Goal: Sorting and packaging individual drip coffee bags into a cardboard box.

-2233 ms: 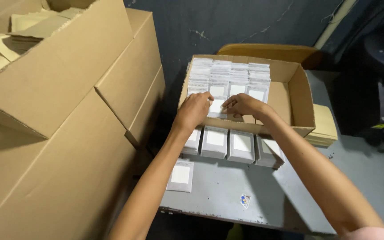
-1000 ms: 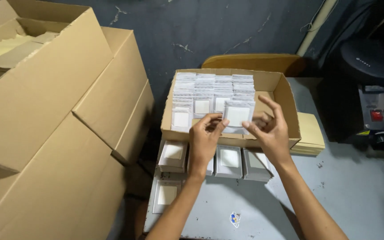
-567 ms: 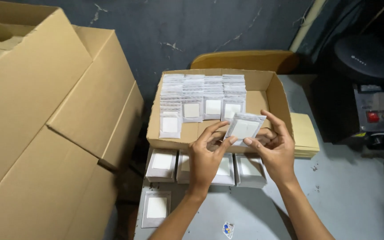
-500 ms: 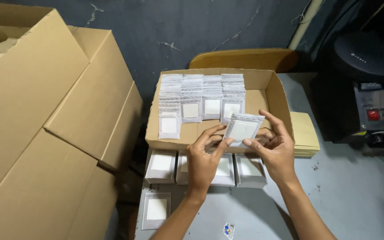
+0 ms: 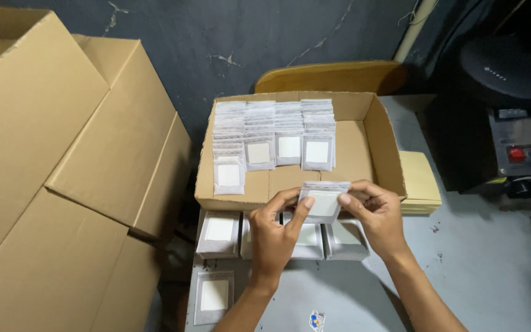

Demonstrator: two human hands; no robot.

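Note:
My left hand (image 5: 276, 232) and my right hand (image 5: 376, 213) together hold a small stack of clear packets with white squares inside (image 5: 324, 201), just in front of the near wall of an open cardboard box (image 5: 376, 132). Inside the box stand several rows of the same packets (image 5: 275, 132), upright and packed toward the back left. Piles of packets (image 5: 219, 232) lie on the grey table (image 5: 474, 270) below my hands, and one more pile (image 5: 213, 296) sits nearer to me at the left.
Large cardboard cartons (image 5: 62, 178) are stacked on the left. A stack of tan envelopes (image 5: 420, 181) lies right of the box. A dark machine with red buttons (image 5: 523, 144) stands at the right, and a wooden chair back (image 5: 333, 77) behind the box.
My hands lifted a stack of packets out of the box and drew it back over the box's near wall toward me. The view has shifted slightly.

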